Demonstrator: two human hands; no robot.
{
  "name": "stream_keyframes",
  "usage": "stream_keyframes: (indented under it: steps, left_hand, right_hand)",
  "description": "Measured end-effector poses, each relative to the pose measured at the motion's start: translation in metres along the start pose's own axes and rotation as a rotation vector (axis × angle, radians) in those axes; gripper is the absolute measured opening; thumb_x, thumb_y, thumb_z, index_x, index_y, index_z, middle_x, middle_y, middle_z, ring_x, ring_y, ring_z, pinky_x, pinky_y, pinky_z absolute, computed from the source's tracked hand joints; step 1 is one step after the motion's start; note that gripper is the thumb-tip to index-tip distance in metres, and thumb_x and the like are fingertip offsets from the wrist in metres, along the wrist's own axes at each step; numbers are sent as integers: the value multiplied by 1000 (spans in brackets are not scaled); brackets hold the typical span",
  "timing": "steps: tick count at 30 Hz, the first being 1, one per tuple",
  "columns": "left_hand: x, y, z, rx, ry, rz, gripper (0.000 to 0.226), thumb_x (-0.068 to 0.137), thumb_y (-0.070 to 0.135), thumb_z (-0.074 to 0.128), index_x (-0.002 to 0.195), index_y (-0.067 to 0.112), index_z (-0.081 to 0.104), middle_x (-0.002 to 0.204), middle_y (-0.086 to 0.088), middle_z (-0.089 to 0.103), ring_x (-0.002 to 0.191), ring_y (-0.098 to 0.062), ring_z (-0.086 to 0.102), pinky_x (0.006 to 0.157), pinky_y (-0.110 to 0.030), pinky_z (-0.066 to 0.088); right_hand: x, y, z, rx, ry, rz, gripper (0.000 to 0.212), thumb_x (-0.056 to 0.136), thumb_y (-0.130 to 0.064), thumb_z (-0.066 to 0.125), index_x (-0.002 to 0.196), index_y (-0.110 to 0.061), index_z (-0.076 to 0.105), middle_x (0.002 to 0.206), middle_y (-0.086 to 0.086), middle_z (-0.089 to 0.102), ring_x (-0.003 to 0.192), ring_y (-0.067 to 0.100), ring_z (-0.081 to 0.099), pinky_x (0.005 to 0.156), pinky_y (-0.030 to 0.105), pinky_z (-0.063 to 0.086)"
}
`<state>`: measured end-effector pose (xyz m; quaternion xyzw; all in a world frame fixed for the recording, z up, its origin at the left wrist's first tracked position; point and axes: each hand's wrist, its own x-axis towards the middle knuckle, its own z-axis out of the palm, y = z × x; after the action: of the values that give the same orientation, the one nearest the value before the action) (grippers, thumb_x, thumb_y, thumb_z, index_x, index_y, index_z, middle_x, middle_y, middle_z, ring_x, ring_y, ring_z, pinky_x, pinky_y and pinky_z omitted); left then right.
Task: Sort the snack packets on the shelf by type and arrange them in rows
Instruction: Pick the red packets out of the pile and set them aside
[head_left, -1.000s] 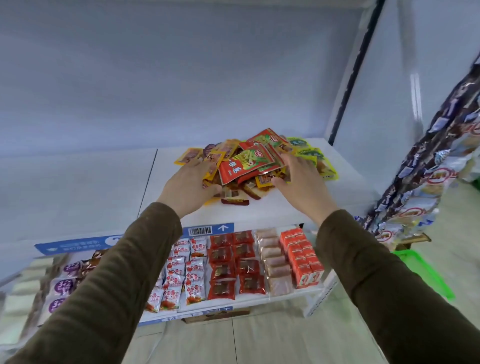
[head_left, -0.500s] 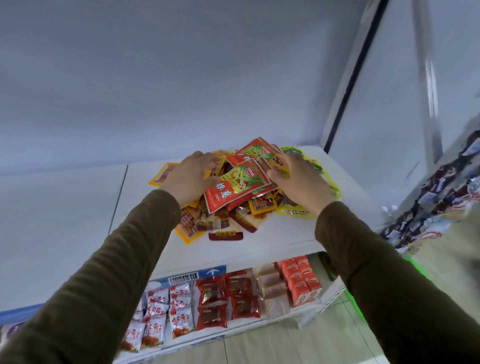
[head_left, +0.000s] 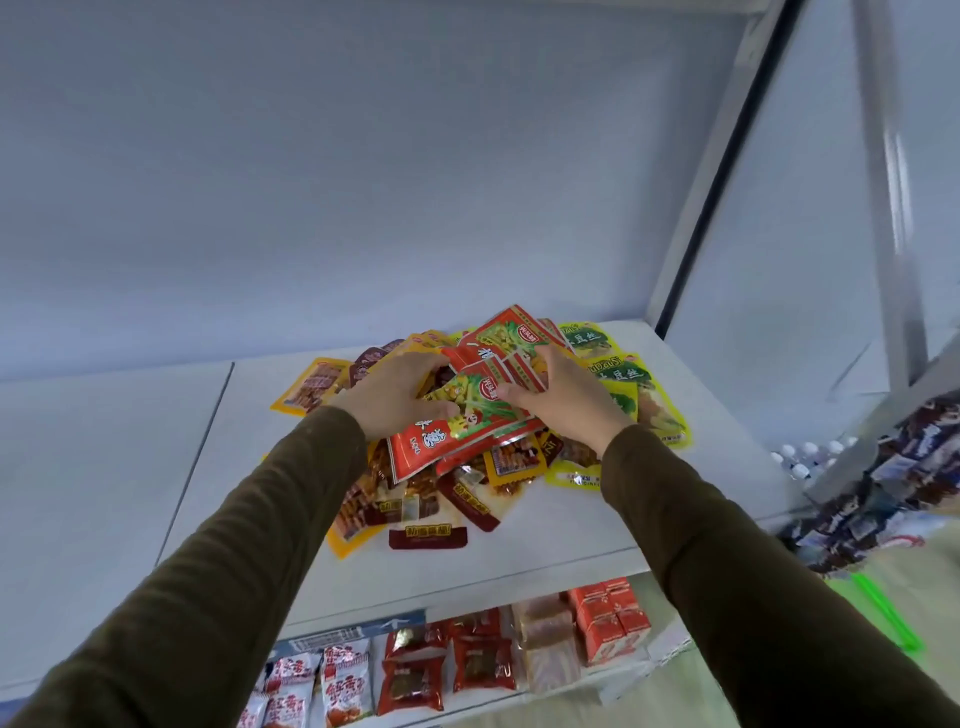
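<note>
The snack packets (head_left: 467, 431) lie in one mixed heap in the middle of the white shelf (head_left: 571, 530), red ones on top, yellow-green ones at the right. Pulling the slippery red packets (head_left: 462, 421) out could drag neighbours toward the near edge. The left hand (head_left: 389, 400) curls round the red stack's left side; the right hand (head_left: 561, 400) pinches its right side with bent fingers.
</note>
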<state>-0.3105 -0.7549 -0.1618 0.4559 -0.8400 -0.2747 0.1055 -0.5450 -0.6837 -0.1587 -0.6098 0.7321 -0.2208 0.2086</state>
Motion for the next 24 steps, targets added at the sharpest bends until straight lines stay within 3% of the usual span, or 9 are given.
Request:
stream_keyframes:
  steps: [5, 9, 14, 16, 18, 21, 24]
  left_hand:
    - [11, 1, 8, 46, -40, -22, 79, 91, 50, 68, 158, 28, 30, 157, 0, 42, 139, -23, 44, 116, -47, 38]
    - [14, 4, 10, 130, -28, -3, 80, 90, 55, 66, 157, 28, 32, 149, -1, 52, 133, -23, 50, 116, -52, 36]
    - [19, 6, 12, 100, -37, 0, 84, 88, 58, 67, 157, 28, 29, 140, 2, 56, 118, -21, 62, 102, -44, 51]
    - [19, 8, 10, -14, -47, 24, 81, 86, 56, 70, 153, 29, 35, 125, 10, 58, 103, -14, 68, 81, -26, 58]
    - [20, 9, 9, -170, -44, 61, 65, 82, 53, 75, 137, 30, 48, 113, 17, 65, 93, -11, 73, 68, -15, 57]
    - [20, 8, 4, -439, -69, 37, 61, 80, 44, 82, 129, 29, 49, 109, 7, 74, 92, -13, 76, 74, -24, 60]
    - [17, 8, -4, -617, -137, -7, 71, 74, 43, 86, 131, 36, 44, 113, 6, 75, 97, -20, 76, 77, -30, 62]
  right_hand:
    - [13, -1, 7, 69, -45, 4, 102, 82, -69, 69, 160, -23, 21, 163, 6, 36, 145, 30, 42, 111, 46, 42]
    - [23, 2, 11, 249, -30, 33, 99, 86, -37, 81, 160, -25, 16, 159, 9, 43, 138, 30, 51, 111, 47, 46]
    - [27, 3, 8, 401, -28, -49, 94, 90, -13, 76, 161, -33, 18, 161, 2, 39, 138, 25, 50, 108, 47, 50]
    - [28, 3, 2, 458, -32, -121, 89, 94, -9, 72, 160, -37, 20, 163, -2, 34, 143, 23, 45, 109, 50, 50]
    - [30, 3, -7, 442, -45, -210, 82, 97, -12, 68, 158, -42, 22, 164, -5, 31, 148, 22, 38, 113, 52, 45]
    - [31, 0, -20, 438, -116, -312, 74, 100, -15, 64, 154, -49, 28, 161, -6, 38, 145, 18, 42, 113, 49, 45]
    - [33, -8, -32, 517, -194, -338, 61, 102, -17, 61, 149, -48, 38, 139, -3, 59, 122, 12, 63, 96, 40, 59]
